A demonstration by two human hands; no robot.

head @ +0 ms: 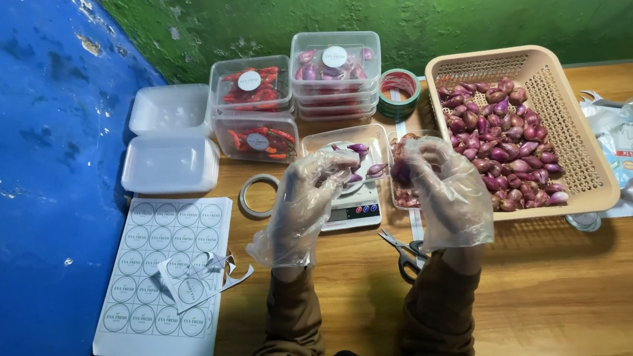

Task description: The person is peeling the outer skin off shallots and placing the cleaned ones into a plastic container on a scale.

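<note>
Head view shows me both hands in loose clear plastic gloves over a wooden table (550, 298). My right hand (445, 193) is curled closed around a few purple shallots (401, 170), held just above a clear tub (405, 197) that already has some shallots in it. My left hand (307, 200) has its fingers bent together at the rim of a clear container (335, 138) standing on a small digital scale (355, 212); I cannot tell if it really pinches a shallot there. Just beside the right hand, a beige plastic basket (564, 139) is holding many more shallots. Scissors (405, 251) lie on the table between my wrists. Behind the scale stand closed tubs of red chillies (252, 88) and of shallots (334, 61), with a roll of tape (399, 86) near them. At the far left are white lids (169, 161) and a sheet of round stickers (162, 279).
</note>
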